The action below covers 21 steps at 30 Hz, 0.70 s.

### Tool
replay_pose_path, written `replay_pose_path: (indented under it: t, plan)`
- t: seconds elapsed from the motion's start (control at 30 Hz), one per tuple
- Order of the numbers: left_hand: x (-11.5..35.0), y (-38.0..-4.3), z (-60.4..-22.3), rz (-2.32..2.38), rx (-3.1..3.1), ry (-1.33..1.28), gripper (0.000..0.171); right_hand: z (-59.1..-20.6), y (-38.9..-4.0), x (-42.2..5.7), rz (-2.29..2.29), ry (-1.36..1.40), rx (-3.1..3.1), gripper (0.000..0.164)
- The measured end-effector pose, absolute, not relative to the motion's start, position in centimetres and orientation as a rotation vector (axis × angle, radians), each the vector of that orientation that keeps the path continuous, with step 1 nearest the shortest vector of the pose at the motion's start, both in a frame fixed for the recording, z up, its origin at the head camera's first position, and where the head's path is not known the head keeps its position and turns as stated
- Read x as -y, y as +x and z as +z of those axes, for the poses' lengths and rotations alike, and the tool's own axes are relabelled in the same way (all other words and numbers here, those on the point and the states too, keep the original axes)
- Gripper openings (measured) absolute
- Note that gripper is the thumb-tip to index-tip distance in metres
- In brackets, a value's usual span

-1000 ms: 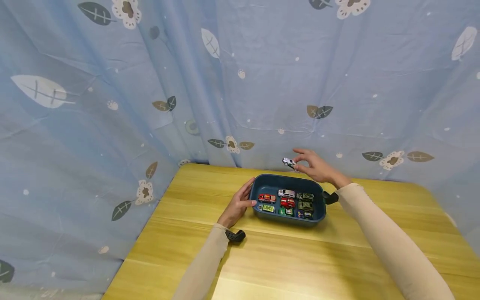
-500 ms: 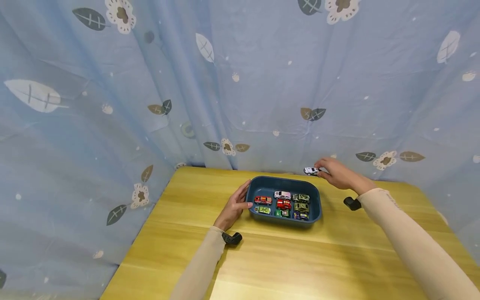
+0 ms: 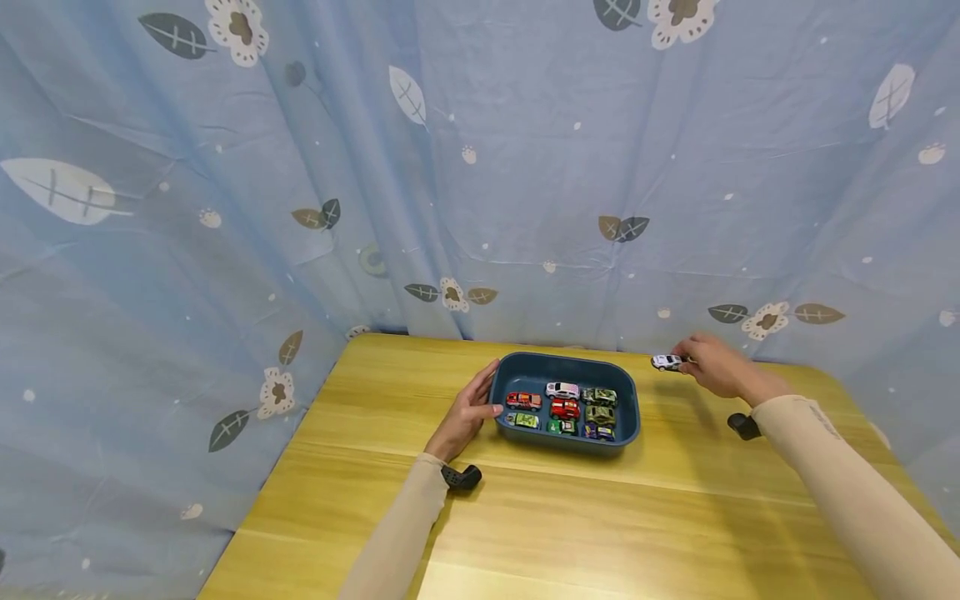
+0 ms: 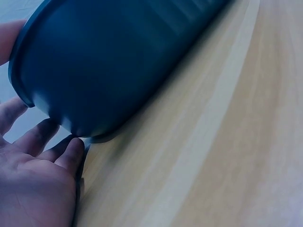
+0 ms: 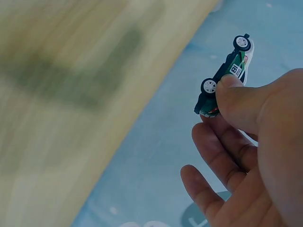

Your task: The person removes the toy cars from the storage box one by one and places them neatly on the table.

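A dark blue plastic tub (image 3: 630, 417) stands on the table with several small toy cars inside, among them a red one (image 3: 565, 409), a pale pink-white one (image 3: 562, 390) and a camouflage one (image 3: 600, 415). At its left end my left hand (image 3: 459, 421) holds it, thumb over the rim and fingers against the outer wall (image 4: 94, 71). My right hand (image 3: 716, 367), right of the tub near the back of the table, pinches a white-and-green toy car (image 5: 236, 68) between thumb and fingers. That car is held above the table.
The wooden table (image 3: 562, 525) reaches back to a blue patterned curtain (image 3: 525, 167) hanging behind and at the left. Black wrist mounts (image 3: 461, 477) sit on both forearms.
My right hand has carried the white-and-green toy car from above the tub's back edge to the right and lower. My left hand stays at the tub's left end.
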<state>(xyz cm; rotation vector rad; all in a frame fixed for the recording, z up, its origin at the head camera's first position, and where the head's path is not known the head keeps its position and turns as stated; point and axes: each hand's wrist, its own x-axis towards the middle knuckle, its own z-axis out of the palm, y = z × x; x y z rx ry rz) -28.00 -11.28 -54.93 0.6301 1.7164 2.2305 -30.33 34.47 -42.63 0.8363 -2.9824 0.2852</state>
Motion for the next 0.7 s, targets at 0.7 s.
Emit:
replay_pose_path:
  t: [0.7]
  plan:
    - [11.3, -27.8, -54.6, 2.226, -1.726, 0.62, 0.09, -47.0, -29.5, -36.9, 0.316, 0.723, 3.042, 0.015]
